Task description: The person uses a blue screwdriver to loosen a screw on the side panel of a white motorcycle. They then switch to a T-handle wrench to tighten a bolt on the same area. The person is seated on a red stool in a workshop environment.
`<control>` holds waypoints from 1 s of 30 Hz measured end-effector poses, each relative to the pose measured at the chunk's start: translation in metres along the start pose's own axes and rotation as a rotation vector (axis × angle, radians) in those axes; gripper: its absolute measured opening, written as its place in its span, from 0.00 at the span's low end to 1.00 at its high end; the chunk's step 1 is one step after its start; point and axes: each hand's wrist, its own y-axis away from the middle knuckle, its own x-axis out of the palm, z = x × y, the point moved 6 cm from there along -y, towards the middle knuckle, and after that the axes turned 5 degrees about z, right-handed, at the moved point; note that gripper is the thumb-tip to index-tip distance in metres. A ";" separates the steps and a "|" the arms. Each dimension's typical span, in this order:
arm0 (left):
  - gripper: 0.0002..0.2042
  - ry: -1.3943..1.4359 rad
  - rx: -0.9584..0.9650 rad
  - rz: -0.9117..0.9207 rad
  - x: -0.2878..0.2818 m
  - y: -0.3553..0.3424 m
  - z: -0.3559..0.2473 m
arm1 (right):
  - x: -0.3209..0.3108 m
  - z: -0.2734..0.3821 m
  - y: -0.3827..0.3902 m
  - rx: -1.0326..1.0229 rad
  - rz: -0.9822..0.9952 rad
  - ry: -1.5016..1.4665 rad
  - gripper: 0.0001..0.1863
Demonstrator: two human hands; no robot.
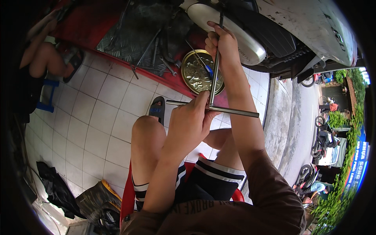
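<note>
A long steel T-handle wrench runs away from me, its far tip against the edge area of the scooter's silver cover. My left hand is closed around the crossbar where it meets the shaft, and the bar sticks out on both sides. Farther up, my right hand wraps around the shaft near its far end, close to the cover. Whatever the tip meets is too small to make out. Just left of the shaft, a round gold-coloured tray holds a blue-handled screwdriver and small metal parts.
Several spanners and rods lie on the red lift platform with its dark tread plate. Another person's leg and a blue stool are at the far left. Black cloth lies on the tiles. Parked motorbikes line the street at right.
</note>
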 end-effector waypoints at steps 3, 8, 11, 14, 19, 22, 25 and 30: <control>0.19 -0.011 0.000 -0.114 -0.005 -0.006 -0.002 | 0.000 0.004 -0.010 0.004 -0.009 -0.024 0.16; 0.20 -0.150 -0.026 -0.256 -0.024 -0.010 -0.007 | 0.000 0.006 -0.019 -0.002 -0.085 -0.072 0.15; 0.20 -0.231 -0.043 -0.275 -0.031 -0.008 -0.011 | 0.003 0.005 -0.019 0.011 -0.118 -0.042 0.15; 0.20 -0.226 -0.096 -0.178 -0.021 -0.004 -0.009 | 0.005 0.003 -0.017 0.020 -0.106 -0.004 0.14; 0.21 -0.230 0.054 -0.342 -0.024 -0.008 -0.007 | 0.010 0.008 -0.019 0.000 -0.080 -0.051 0.14; 0.17 -0.087 -0.034 -0.346 -0.033 -0.009 -0.004 | 0.019 0.007 -0.021 0.013 -0.140 -0.090 0.16; 0.17 0.049 0.061 -0.333 -0.036 -0.013 -0.005 | 0.019 0.008 -0.022 0.017 -0.159 -0.089 0.16; 0.16 -0.151 0.184 -0.201 -0.043 -0.019 -0.019 | 0.013 0.010 -0.023 0.017 -0.182 -0.105 0.13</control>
